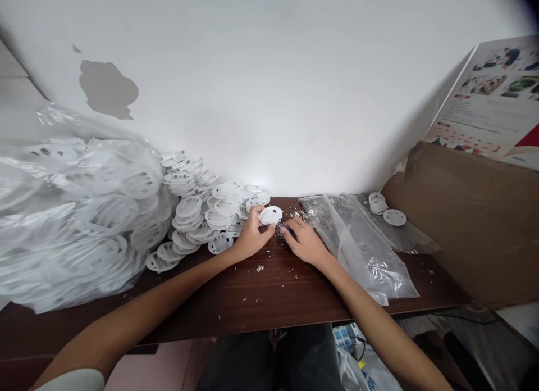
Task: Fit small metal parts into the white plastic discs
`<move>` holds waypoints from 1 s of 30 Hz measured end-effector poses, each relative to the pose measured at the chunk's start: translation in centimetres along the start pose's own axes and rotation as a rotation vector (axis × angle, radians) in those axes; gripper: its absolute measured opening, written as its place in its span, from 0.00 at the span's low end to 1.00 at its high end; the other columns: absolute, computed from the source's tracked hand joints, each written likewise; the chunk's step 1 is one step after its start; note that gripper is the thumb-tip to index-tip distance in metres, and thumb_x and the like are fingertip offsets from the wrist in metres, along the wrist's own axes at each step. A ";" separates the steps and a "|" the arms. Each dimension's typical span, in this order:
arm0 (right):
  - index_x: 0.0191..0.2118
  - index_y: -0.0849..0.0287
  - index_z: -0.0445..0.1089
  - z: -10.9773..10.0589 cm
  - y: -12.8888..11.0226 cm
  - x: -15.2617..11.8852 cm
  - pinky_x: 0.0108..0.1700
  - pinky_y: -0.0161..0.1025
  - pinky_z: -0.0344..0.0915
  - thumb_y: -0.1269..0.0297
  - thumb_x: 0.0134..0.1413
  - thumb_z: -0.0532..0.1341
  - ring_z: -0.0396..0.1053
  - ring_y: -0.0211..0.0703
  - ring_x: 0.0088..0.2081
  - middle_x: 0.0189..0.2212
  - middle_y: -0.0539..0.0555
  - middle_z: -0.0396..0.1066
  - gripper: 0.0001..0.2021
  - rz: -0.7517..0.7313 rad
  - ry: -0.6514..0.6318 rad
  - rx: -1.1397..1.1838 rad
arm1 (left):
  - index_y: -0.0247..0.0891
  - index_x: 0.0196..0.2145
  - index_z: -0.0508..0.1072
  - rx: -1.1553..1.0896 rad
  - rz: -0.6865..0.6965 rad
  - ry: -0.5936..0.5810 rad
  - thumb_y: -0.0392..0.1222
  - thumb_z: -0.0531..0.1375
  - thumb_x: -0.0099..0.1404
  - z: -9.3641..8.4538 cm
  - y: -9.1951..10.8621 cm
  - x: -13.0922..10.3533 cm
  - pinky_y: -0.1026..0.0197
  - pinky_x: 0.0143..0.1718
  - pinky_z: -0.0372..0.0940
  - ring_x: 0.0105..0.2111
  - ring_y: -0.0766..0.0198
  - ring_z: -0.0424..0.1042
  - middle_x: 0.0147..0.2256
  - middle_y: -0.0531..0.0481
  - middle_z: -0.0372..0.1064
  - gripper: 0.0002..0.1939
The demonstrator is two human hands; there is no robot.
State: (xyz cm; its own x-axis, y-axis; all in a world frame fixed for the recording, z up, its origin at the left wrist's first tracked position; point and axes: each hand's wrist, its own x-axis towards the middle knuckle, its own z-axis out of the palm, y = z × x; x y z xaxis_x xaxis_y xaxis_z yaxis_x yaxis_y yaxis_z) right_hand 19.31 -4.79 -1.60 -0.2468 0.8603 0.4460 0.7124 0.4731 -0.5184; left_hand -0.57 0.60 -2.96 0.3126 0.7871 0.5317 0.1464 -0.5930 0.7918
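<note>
Pinched in my left hand (251, 237) is a round white plastic disc (268, 215) with a small dark slot, tilted up over the table. My right hand (305, 242) is closed on a small dark tool (286, 228), whose tip meets the disc's lower right edge; its exact kind is too small to make out. Left of my hands lies a pile of similar white discs (189, 208), some with several slots. Small white plastic scraps (298, 212) are scattered around and behind my right hand.
A large clear bag of white discs (84, 211) fills the left side. On the right lie a flat clear plastic bag (366, 250), several discs (394, 217) and a cardboard box (458, 222). White wall (269, 87) rises behind the brown table (269, 301). Below is a power strip (344, 337).
</note>
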 end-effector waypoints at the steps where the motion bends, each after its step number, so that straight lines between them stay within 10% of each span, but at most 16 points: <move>1: 0.38 0.57 0.68 0.2 0.0 -0.1 0.48 0.44 0.64 0.57 0.74 0.50 0.68 0.47 0.41 0.37 0.56 0.68 0.15 -0.003 -0.005 -0.008 | 0.42 0.53 0.60 -0.010 -0.011 0.003 0.41 0.63 0.67 0.0 0.0 0.0 0.57 0.45 0.73 0.46 0.60 0.74 0.46 0.46 0.70 0.21; 30: 0.41 0.56 0.69 0.5 0.4 -0.1 0.48 0.45 0.65 0.57 0.73 0.53 0.69 0.48 0.42 0.40 0.57 0.70 0.12 0.048 0.049 0.032 | 0.41 0.48 0.65 -0.012 -0.058 0.003 0.48 0.65 0.67 -0.2 0.0 0.2 0.56 0.42 0.72 0.41 0.60 0.76 0.42 0.49 0.74 0.17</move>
State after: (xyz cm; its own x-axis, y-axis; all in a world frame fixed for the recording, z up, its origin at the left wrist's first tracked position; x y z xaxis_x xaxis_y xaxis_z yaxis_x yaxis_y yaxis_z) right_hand 19.32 -4.61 -2.20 -0.1801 0.8721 0.4549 0.7010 0.4382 -0.5626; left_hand -0.73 0.81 -2.83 0.3012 0.8205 0.4859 0.1532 -0.5446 0.8246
